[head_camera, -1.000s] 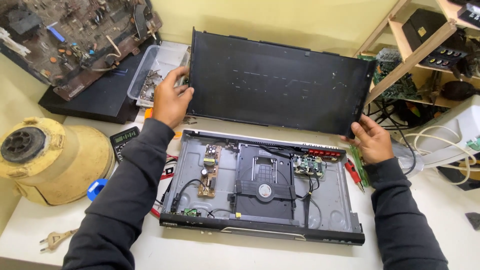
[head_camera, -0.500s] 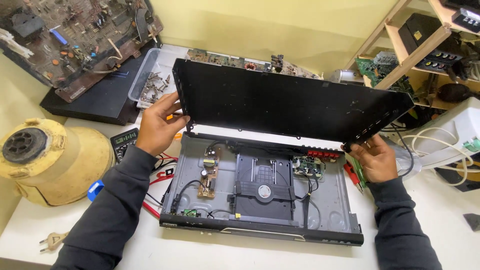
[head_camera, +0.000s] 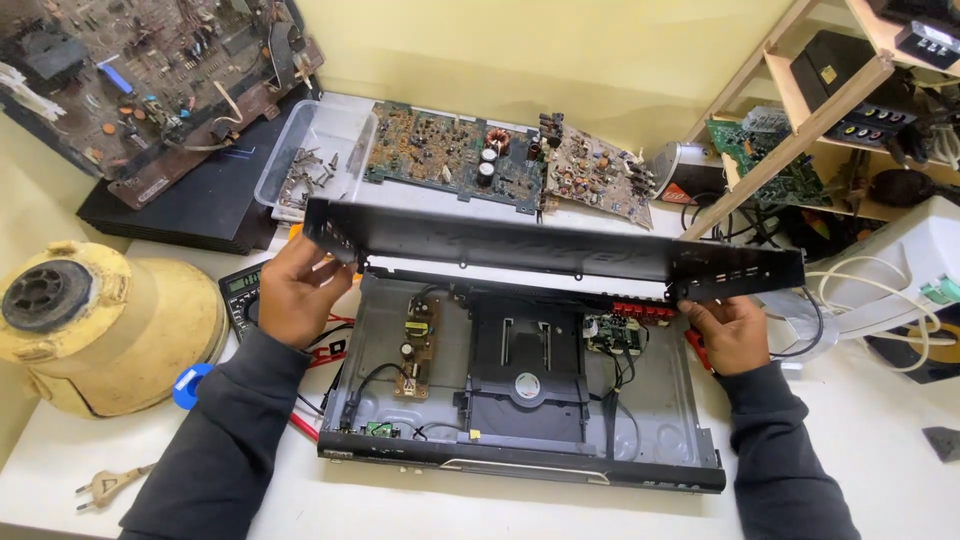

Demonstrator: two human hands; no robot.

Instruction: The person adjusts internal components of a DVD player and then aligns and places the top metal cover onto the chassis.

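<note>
A black metal cover (head_camera: 550,250) is held nearly level above the rear of an opened disc player chassis (head_camera: 520,400), apart from it along the front edge. Its left end is gripped by the left hand (head_camera: 295,290), the fingers (head_camera: 325,262) curled and pinched around the side flange. Its right end is supported by the right hand (head_camera: 730,330), the fingers (head_camera: 700,305) bent up under the flange and pressed together. Below and between the fingers, a small power board (head_camera: 418,340), a central disc tray mechanism (head_camera: 525,375) and a green circuit board (head_camera: 612,335) are seen inside the chassis. Just left of the left fingers a multimeter (head_camera: 240,295) is found; further left, a yellow bell-shaped housing (head_camera: 100,330). Beyond the cover, bare circuit boards (head_camera: 500,160) and a clear tray of screws (head_camera: 310,160) are laid on the white table (head_camera: 880,440).
</note>
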